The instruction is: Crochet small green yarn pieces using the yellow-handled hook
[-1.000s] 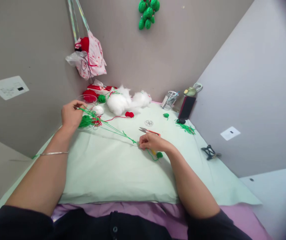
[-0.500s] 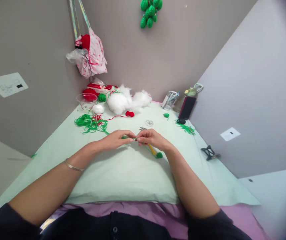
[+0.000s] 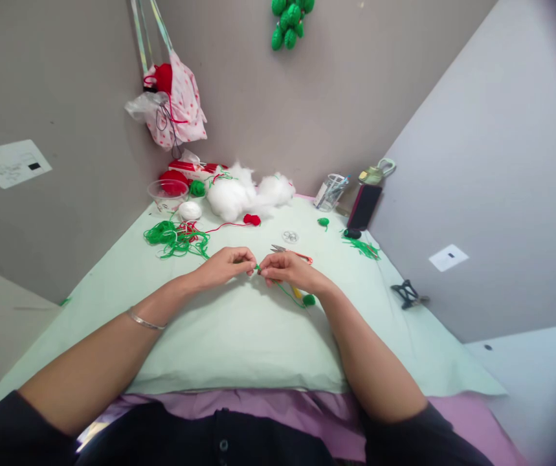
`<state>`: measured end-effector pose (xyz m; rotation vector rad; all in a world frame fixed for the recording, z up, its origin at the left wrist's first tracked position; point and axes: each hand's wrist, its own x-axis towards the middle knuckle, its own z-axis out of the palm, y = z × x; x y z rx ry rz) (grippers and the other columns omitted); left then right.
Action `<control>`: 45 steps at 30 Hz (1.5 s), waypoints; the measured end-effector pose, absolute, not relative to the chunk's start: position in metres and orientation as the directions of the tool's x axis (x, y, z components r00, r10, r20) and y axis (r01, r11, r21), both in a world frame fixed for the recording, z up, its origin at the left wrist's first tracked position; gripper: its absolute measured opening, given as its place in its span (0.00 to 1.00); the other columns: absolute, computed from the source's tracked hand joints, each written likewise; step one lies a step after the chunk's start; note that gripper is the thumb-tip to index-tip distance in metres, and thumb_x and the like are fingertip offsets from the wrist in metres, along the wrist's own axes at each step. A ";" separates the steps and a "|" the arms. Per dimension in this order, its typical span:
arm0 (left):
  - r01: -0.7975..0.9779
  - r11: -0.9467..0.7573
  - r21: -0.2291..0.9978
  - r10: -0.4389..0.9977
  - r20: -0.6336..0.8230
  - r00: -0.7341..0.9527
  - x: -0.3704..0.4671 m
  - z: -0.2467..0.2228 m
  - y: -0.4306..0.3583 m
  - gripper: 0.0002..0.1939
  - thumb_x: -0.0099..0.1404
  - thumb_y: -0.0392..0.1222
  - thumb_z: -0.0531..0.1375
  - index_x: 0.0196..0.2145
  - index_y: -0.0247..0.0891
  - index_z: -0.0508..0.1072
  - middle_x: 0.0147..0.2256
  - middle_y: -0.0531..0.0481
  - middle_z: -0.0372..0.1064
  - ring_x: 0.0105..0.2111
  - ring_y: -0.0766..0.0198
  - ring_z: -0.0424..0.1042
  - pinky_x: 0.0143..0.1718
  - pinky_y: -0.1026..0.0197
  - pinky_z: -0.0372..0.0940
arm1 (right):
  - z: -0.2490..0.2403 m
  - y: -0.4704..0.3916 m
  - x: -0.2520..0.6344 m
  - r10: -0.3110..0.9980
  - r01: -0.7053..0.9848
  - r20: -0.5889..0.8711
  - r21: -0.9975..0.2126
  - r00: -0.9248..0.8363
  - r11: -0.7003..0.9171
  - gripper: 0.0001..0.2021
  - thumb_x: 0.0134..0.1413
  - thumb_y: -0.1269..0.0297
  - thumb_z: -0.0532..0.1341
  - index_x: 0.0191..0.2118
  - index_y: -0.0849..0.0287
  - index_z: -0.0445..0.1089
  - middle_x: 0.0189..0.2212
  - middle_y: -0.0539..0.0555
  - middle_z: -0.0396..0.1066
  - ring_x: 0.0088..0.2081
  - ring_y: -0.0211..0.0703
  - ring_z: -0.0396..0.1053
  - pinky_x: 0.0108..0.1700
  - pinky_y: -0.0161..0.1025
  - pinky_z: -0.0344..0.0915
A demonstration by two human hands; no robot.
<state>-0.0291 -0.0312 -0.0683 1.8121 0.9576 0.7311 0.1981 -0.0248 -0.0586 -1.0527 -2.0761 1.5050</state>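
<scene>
My left hand [image 3: 232, 264] is closed in a pinch on green yarn [image 3: 257, 266], a small bit of which shows between my two hands. A strand runs to that hand from the green yarn heap on its left. My right hand [image 3: 288, 269] pinches the same green work from the other side, its fingertips almost touching the left ones. Under its palm edge a yellow handle [image 3: 298, 293] shows in part; whether the hand holds it I cannot tell. A green strand leads from the right fingers to a small green ball-like piece [image 3: 309, 300]. Beyond lie orange-handled scissors [image 3: 301, 256].
A tangled green yarn heap [image 3: 166, 238], white stuffing [image 3: 232, 194], a clear tub [image 3: 167, 194] and a red knitted piece [image 3: 252, 220] lie far left and centre. Toward the right stand a pen cup [image 3: 329, 193] and a phone [image 3: 365, 207], near green yarn scraps [image 3: 362, 247].
My left fingers have curled in from a straighter reach, and both hands have shifted slightly left. More of the scissors' orange handle shows; less of the yellow handle shows.
</scene>
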 end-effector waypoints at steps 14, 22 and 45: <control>0.405 -0.145 0.903 0.988 0.153 0.014 -0.097 -0.045 0.003 0.08 0.57 0.46 0.59 0.31 0.40 0.70 0.24 0.54 0.67 0.27 0.61 0.66 0.29 0.60 0.57 | -0.048 -0.026 0.209 0.763 0.472 -0.134 -0.847 -0.632 0.242 0.07 0.53 0.60 0.68 0.31 0.58 0.77 0.27 0.50 0.75 0.30 0.39 0.68 0.34 0.36 0.62; 0.272 -0.177 0.946 0.925 0.065 0.375 -0.040 -0.046 -0.032 0.13 0.58 0.51 0.65 0.34 0.37 0.76 0.27 0.53 0.70 0.26 0.64 0.67 0.29 0.62 0.60 | -0.058 -0.037 0.177 0.863 0.185 -0.015 -0.978 -0.506 0.091 0.31 0.53 0.54 0.69 0.62 0.54 0.65 0.51 0.58 0.77 0.35 0.39 0.75 0.38 0.39 0.70; 0.110 -0.111 0.988 0.924 0.062 0.376 -0.037 -0.059 -0.027 0.22 0.56 0.53 0.69 0.42 0.37 0.74 0.35 0.48 0.77 0.35 0.60 0.75 0.38 0.59 0.64 | -0.057 -0.035 0.176 0.924 -0.024 -0.099 -0.993 -0.368 -0.116 0.15 0.47 0.57 0.69 0.40 0.56 0.70 0.27 0.46 0.73 0.20 0.29 0.53 0.23 0.33 0.48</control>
